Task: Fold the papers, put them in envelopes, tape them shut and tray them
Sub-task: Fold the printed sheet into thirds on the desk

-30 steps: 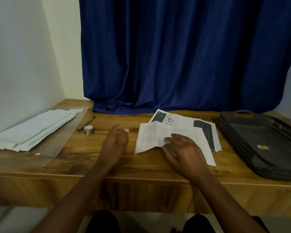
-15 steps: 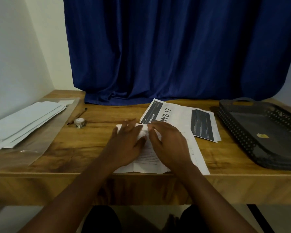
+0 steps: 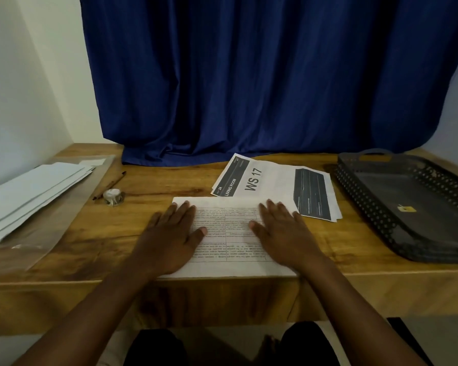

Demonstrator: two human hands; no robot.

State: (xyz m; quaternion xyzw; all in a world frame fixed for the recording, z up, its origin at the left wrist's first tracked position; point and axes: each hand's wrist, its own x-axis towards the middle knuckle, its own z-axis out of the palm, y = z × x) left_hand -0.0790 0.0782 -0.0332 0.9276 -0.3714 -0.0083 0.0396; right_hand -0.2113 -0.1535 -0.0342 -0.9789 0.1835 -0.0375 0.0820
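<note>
Both hands flat on folded paper [image 3: 230, 233] at worktop [image 3: 90, 241] near edge: left hand [image 3: 169, 233], right hand [image 3: 283, 231], fingers straight, gripping nothing, I judge pressing crease. Envelopes [image 3: 29, 194] far left, tray [image 3: 413, 207] right, tape roll [image 3: 113, 196] between.

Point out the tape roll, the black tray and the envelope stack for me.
tape roll [image 3: 113, 196], head view, on its top face
black tray [image 3: 360, 191], head view, on its perforated left wall
envelope stack [image 3: 32, 188], head view, on the top envelope

Both hands lie flat on a printed sheet [image 3: 230, 233] at the table's [image 3: 90, 233] near edge, the left hand [image 3: 169, 239] on its left half, the right hand [image 3: 283, 233] on its right. Envelopes [image 3: 29, 196] lie far left; a dark tray [image 3: 354, 196] sits right.
</note>
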